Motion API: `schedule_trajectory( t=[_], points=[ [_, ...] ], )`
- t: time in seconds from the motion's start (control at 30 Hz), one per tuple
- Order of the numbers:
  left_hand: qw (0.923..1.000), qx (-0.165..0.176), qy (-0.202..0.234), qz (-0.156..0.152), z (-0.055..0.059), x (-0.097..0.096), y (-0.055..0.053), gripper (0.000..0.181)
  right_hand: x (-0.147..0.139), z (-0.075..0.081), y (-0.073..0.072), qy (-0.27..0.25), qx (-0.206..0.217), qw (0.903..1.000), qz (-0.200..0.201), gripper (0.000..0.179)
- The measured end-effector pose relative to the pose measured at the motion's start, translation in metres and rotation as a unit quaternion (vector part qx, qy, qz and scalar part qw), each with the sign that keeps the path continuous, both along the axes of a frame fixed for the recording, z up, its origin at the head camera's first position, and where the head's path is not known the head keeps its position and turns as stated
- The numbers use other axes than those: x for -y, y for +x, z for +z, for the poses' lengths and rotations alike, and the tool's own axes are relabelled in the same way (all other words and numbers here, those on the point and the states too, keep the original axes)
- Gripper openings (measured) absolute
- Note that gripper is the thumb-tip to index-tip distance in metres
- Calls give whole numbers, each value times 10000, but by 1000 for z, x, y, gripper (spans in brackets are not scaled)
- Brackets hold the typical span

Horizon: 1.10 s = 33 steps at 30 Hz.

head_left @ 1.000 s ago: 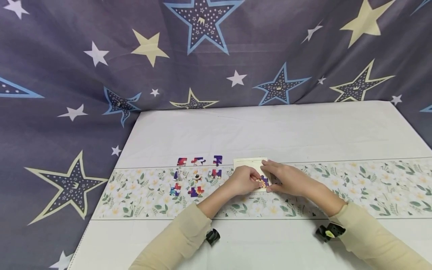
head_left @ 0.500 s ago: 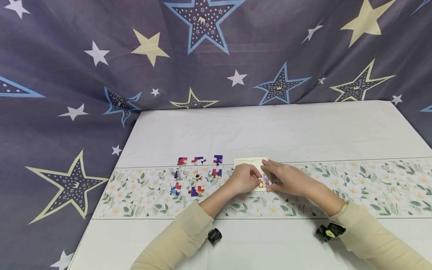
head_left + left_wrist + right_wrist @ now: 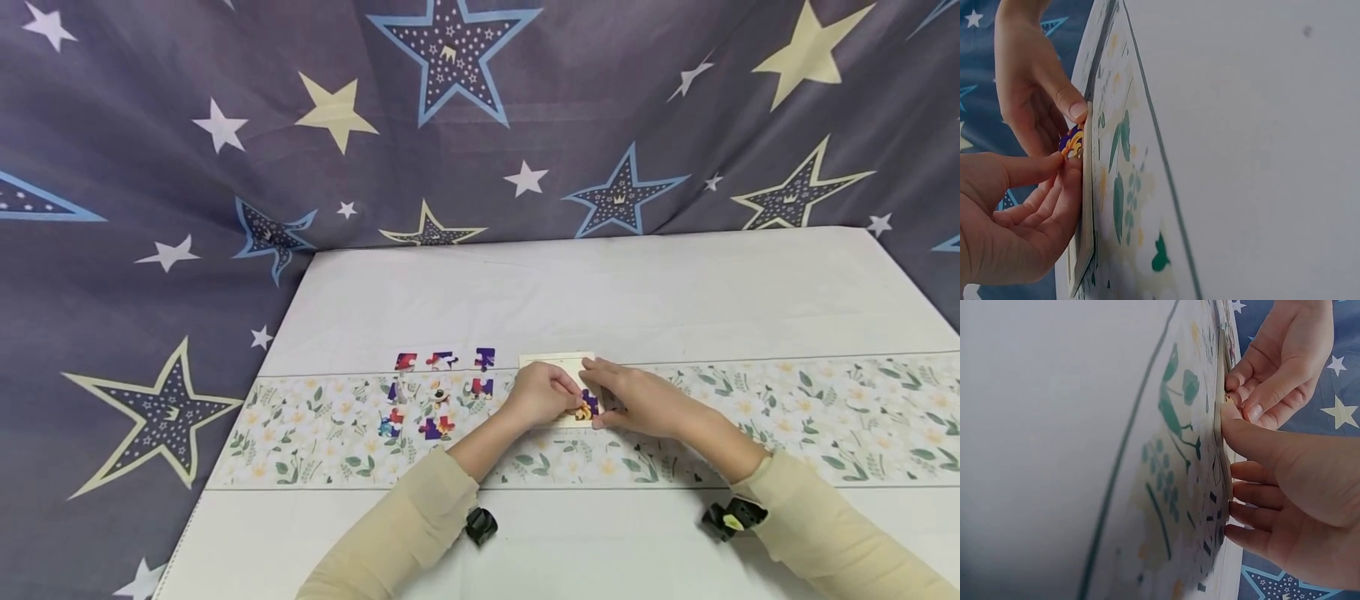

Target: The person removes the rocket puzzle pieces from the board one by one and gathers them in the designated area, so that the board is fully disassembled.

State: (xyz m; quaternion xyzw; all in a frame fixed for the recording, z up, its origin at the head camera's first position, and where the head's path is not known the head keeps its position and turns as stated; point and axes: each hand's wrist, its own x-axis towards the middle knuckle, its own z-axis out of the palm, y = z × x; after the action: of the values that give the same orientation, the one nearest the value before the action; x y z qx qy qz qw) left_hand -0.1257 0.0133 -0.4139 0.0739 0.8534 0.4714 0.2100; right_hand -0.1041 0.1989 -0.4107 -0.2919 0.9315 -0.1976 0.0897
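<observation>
A pale puzzle tray (image 3: 555, 358) lies on the floral strip, just in front of both hands. In its near right corner is a purple and yellow jigsaw piece (image 3: 590, 406). My left hand (image 3: 543, 396) pinches this piece between thumb and fingertips, as the left wrist view shows at the piece's edge (image 3: 1072, 140). My right hand (image 3: 641, 400) holds the tray's right side, its thumb at the near corner and its fingers toward the far one. In the right wrist view the right thumb (image 3: 1254, 434) rests on the tray's edge, and the left fingers hide most of the piece.
Left of the tray lie several loose jigsaw pieces in rows, among them a red one (image 3: 406, 362), a purple one (image 3: 485, 358) and a blue and red one (image 3: 390, 423). A white table (image 3: 600, 287) carries the floral strip. Behind hangs a starry curtain (image 3: 570, 100).
The left hand shifts the piece slightly in the tray's near right corner; glare on the piece has come and gone. The right hand stays at the tray's side.
</observation>
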Motion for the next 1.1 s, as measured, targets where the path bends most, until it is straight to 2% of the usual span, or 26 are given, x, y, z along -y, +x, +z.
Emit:
schedule_trajectory(
  t=[0.17, 0.37, 0.57, 0.97, 1.1],
  points=[
    [9998, 134, 158, 80, -1, 5, 0, 3, 0, -1, -1, -11, -62, 10000, 31, 66],
    [9975, 561, 337, 250, -1, 13, -1, 4, 1, -1, -1, 32, -75, 10000, 34, 67],
    [9953, 862, 386, 210, 2, 26, -2, 4, 2, 0, 0, 42, -72, 9999, 59, 68],
    [9964, 803, 264, -12, 7, 64, 1, 6, 2, -1, 1, 43, -62, 10000, 60, 69],
    [9974, 718, 47, -79, 9, 79, 2, 4, 3, -1, 1, 57, -76, 9999, 60, 69]
  ],
)
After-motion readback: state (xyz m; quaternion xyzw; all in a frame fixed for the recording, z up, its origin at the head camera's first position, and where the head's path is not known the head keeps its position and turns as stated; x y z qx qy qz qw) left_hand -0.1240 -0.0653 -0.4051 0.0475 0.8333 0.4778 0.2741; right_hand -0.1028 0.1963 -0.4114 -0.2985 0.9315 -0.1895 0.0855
